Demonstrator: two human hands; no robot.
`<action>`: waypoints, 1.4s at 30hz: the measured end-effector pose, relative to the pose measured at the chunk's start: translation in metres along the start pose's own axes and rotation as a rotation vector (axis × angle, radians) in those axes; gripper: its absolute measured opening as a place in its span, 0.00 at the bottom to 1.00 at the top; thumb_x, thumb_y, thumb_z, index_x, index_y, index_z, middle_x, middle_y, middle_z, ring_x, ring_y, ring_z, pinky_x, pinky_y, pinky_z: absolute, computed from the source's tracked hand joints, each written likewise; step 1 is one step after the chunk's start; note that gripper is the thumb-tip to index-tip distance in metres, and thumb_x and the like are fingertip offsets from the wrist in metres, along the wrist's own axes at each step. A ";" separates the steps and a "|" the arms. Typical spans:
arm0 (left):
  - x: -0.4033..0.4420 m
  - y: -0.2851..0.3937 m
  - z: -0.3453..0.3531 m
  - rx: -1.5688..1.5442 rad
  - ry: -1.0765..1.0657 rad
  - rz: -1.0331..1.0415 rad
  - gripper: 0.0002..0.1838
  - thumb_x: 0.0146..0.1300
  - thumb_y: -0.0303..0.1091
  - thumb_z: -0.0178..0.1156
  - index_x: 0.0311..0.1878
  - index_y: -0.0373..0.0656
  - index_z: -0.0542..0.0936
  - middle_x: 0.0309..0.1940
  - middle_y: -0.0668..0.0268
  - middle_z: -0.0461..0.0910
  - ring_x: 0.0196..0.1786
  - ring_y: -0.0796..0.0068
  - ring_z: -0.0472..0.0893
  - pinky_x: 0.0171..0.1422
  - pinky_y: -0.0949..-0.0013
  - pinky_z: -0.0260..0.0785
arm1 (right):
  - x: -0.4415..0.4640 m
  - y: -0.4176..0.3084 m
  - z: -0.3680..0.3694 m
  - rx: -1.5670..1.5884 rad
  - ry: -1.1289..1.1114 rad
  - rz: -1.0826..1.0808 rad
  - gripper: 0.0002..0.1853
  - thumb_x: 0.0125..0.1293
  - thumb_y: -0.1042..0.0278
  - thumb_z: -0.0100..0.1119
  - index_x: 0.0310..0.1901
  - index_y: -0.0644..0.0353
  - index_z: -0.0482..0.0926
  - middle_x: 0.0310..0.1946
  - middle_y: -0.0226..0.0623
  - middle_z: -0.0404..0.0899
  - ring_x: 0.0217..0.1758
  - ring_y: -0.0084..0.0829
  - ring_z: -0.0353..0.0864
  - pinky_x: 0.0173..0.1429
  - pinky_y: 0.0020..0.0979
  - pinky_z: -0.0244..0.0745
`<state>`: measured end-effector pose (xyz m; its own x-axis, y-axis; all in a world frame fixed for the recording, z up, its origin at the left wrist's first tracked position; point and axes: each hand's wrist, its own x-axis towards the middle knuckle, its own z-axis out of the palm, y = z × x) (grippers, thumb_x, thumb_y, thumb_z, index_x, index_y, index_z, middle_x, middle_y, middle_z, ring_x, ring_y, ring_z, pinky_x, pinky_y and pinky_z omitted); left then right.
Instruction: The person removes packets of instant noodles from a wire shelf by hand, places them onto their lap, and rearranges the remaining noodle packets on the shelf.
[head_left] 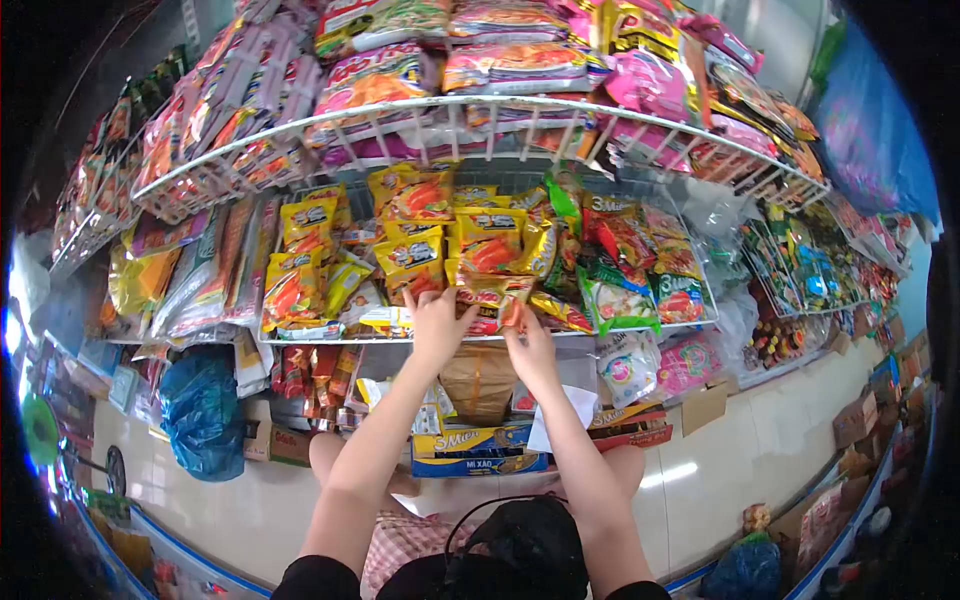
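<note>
A shiny red-and-gold instant noodle packet (485,300) is between my hands at the front of the wire shelf basket (370,341). My left hand (436,322) grips its left edge between thumb and fingers, with one finger stretched out over the neighbouring packets. Pinching the packet's right end is my right hand (531,348). Behind it stand rows of yellow noodle packets (490,238) with red pictures. Green-edged noodle packets (620,298) lie to the right.
An upper wire rack (440,104) full of pink and red packets juts out above my hands. Below are a brown package (480,382) and a blue-and-yellow carton (482,462). A blue plastic bag (202,410) stands at left, and another blue bag (870,130) hangs at upper right.
</note>
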<state>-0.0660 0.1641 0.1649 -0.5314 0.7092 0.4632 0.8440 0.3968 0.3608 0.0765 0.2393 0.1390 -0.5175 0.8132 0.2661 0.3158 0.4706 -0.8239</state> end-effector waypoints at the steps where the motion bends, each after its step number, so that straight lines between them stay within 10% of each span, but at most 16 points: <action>1: -0.002 0.005 -0.006 -0.044 0.057 0.009 0.24 0.51 0.46 0.62 0.47 0.39 0.76 0.28 0.57 0.79 0.45 0.59 0.74 0.67 0.38 0.40 | 0.001 -0.004 0.000 0.071 -0.004 -0.011 0.26 0.57 0.60 0.54 0.57 0.59 0.67 0.43 0.48 0.76 0.46 0.50 0.71 0.52 0.44 0.66; 8: 0.003 0.034 -0.056 -0.314 0.309 0.040 0.31 0.51 0.41 0.64 0.59 0.43 0.68 0.43 0.57 0.73 0.52 0.58 0.69 0.66 0.39 0.42 | -0.015 -0.066 -0.028 0.302 0.193 -0.191 0.25 0.61 0.69 0.54 0.60 0.63 0.64 0.44 0.44 0.71 0.47 0.37 0.70 0.52 0.33 0.66; 14: -0.001 0.031 -0.080 -0.664 0.329 0.025 0.32 0.52 0.31 0.65 0.61 0.41 0.66 0.43 0.58 0.68 0.44 0.64 0.74 0.45 0.68 0.70 | -0.015 -0.085 -0.028 0.428 0.177 -0.212 0.24 0.61 0.73 0.53 0.60 0.59 0.66 0.43 0.39 0.69 0.41 0.27 0.70 0.46 0.25 0.68; 16: 0.001 0.017 -0.093 -0.634 0.310 -0.044 0.32 0.52 0.26 0.65 0.61 0.40 0.66 0.43 0.61 0.68 0.46 0.72 0.73 0.51 0.73 0.67 | -0.007 -0.099 -0.023 0.387 0.141 -0.244 0.24 0.60 0.74 0.54 0.60 0.59 0.66 0.43 0.39 0.69 0.41 0.27 0.70 0.45 0.25 0.68; 20: 0.012 -0.033 -0.120 -0.615 0.392 -0.075 0.30 0.54 0.27 0.64 0.61 0.39 0.66 0.48 0.62 0.69 0.50 0.72 0.73 0.53 0.72 0.67 | 0.014 -0.134 0.011 0.461 -0.013 -0.271 0.24 0.60 0.71 0.53 0.59 0.59 0.67 0.44 0.43 0.73 0.48 0.33 0.70 0.53 0.30 0.64; 24: 0.022 -0.096 -0.118 -0.539 0.461 -0.132 0.29 0.54 0.29 0.64 0.59 0.35 0.67 0.49 0.59 0.72 0.47 0.74 0.75 0.49 0.71 0.69 | 0.049 -0.136 0.073 0.624 -0.188 -0.304 0.21 0.63 0.71 0.52 0.58 0.62 0.67 0.41 0.38 0.75 0.37 0.22 0.74 0.40 0.24 0.70; 29: 0.022 -0.146 -0.063 -0.475 0.433 -0.148 0.28 0.50 0.31 0.63 0.56 0.38 0.69 0.40 0.54 0.73 0.41 0.59 0.77 0.46 0.63 0.70 | 0.081 -0.077 0.131 0.436 -0.290 -0.221 0.20 0.63 0.73 0.43 0.57 0.65 0.68 0.40 0.34 0.78 0.39 0.24 0.75 0.45 0.24 0.69; 42: 0.005 -0.144 -0.025 -0.575 0.263 -0.294 0.17 0.54 0.25 0.61 0.48 0.33 0.75 0.33 0.58 0.80 0.34 0.73 0.81 0.40 0.73 0.72 | 0.073 -0.036 0.110 0.353 -0.525 0.041 0.23 0.67 0.60 0.38 0.57 0.65 0.69 0.48 0.39 0.77 0.50 0.27 0.75 0.54 0.26 0.66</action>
<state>-0.1921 0.0956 0.1354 -0.7931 0.4261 0.4353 0.5290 0.1275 0.8390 -0.0595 0.2442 0.1329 -0.8600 0.5097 0.0234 0.1087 0.2278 -0.9676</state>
